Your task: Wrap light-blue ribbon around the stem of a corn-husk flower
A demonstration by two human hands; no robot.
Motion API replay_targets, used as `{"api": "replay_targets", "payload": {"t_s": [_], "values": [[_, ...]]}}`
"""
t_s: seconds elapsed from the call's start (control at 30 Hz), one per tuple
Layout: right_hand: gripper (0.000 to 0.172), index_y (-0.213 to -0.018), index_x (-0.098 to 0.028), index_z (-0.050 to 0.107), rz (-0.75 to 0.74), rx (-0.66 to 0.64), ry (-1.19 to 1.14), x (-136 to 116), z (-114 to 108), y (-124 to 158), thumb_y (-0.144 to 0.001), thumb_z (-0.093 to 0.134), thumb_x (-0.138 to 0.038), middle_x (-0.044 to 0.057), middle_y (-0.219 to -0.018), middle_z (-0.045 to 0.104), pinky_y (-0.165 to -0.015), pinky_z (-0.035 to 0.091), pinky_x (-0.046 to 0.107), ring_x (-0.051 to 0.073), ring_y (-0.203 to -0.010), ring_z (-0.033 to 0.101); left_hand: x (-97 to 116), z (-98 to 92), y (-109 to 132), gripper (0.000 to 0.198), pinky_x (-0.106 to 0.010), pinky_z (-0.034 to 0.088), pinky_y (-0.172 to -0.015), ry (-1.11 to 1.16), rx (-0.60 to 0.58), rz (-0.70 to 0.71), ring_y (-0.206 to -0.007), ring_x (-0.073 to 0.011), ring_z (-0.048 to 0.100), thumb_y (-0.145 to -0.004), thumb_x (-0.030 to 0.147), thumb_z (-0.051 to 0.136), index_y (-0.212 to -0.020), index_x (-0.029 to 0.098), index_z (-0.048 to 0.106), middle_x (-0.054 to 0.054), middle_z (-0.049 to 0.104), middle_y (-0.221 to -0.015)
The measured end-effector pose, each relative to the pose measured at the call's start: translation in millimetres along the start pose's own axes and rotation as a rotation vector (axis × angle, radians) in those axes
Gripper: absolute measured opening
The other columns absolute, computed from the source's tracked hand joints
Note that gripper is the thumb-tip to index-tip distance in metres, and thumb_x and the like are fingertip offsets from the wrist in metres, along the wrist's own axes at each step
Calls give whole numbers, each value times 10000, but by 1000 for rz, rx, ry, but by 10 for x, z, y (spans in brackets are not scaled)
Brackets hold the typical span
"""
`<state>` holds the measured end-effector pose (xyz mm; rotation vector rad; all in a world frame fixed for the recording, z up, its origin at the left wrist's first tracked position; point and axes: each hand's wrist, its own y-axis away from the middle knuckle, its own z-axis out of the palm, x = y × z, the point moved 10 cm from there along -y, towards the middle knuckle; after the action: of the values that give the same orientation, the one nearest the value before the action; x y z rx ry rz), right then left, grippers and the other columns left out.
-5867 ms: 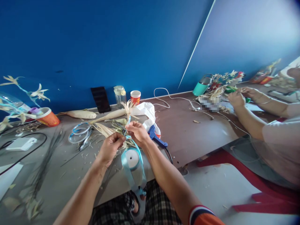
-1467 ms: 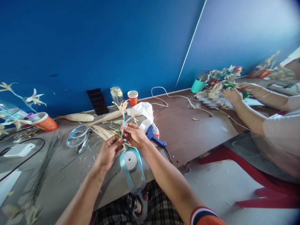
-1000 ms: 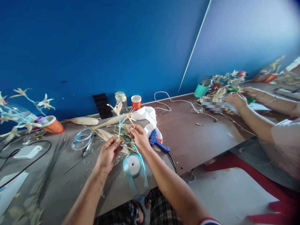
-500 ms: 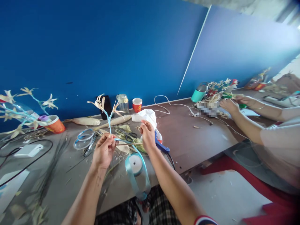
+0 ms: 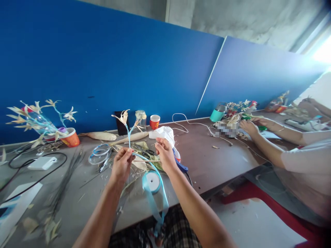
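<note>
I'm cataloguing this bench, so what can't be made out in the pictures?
Head view:
Blue plastic tool: partly hidden by the right hand.
Flat white blue-marked sheet: cut off by the left edge.
Grey patch: hidden by pixelation.
Thin tan strip: too small to tell whether that hand grips it.

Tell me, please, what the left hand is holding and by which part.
The left hand pinches the flower stem low down, below where it branches.
</note>
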<state>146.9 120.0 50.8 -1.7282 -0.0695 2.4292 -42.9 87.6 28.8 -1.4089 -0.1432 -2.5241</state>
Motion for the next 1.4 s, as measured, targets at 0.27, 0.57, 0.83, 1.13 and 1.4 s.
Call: {"api": "replay_targets", "payload": {"t_s": [0.27,0.57,0.83,1.13,1.4], "values": [[308,-940,-141,561,25,-79,94,4,40,102,-671,578,-291,-24,-698,506,-507,310,229,86,-550,411,-15,19,-9,188,-183,400,-562,-43,-21,18,-467,-45,368,-603,268,760,-627,147,617,65,446,-465],[278,-940,-139,584,-14,-171,236,139,161,83,-710,547,-291,-10,-674,519,-536,342,236,109,-581,432,-45,11,-17,213,-184,387,-558,-67,-16,8,-480,-48,367,-606,297,758,-626,148,608,62,450,-476],[186,-843,-156,624,-44,-349,342,132,453,97,-749,515,-273,-22,-606,499,-502,324,215,98,-539,414,-93,27,7,230,-181,377,-537,-88,-9,-21,-500,-52,391,-597,302,762,-612,152,589,48,502,-545],[203,-880,-160,642,23,-388,286,252,539,53,-755,511,-251,-20,-621,527,-483,356,202,87,-505,449,-115,33,11,229,-183,393,-549,-104,2,-39,-517,-53,428,-599,300,761,-607,153,585,43,533,-589],[334,-1058,-201,597,76,-587,246,429,707,165,-751,471,-160,22,-935,632,-392,375,190,34,-380,466,-152,63,3,196,-229,434,-576,-71,-44,-77,-574,-92,514,-623,288,743,-611,160,594,13,581,-655]]}}
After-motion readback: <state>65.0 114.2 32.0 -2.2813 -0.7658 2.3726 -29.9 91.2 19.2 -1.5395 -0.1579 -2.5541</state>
